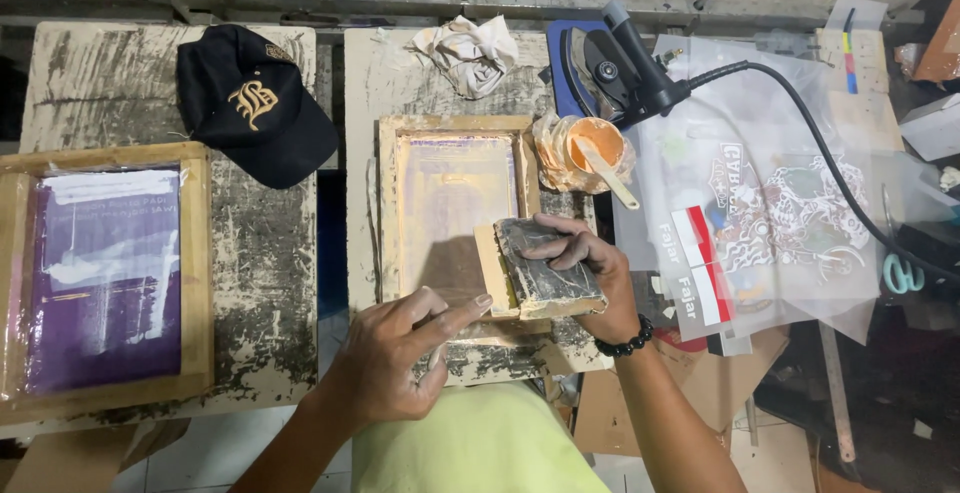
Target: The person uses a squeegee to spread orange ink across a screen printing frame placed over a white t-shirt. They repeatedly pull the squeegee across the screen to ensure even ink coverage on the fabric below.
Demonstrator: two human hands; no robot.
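A small wooden screen frame (455,218) is laid flat on the paint-stained desk (265,253), near the middle of the scene. The right hand (585,268) is brought in from the near right, wrist bent and wearing a black bead bracelet (628,341); its grip is closed around a worn squeegee block (545,268), which is held tilted at the frame's near right corner, its edge set on the screen. The left hand (400,353) is reached in from the near side, its grip loosely curled and holding nothing, the forefinger stretched out so that its tip is pressed against the block's near left edge. Just beyond the frame, a tub of orange paint (590,148) with a stick in it is seen. Far left, a black cap (255,103) is lying; a larger frame (105,278) is placed at the left edge.
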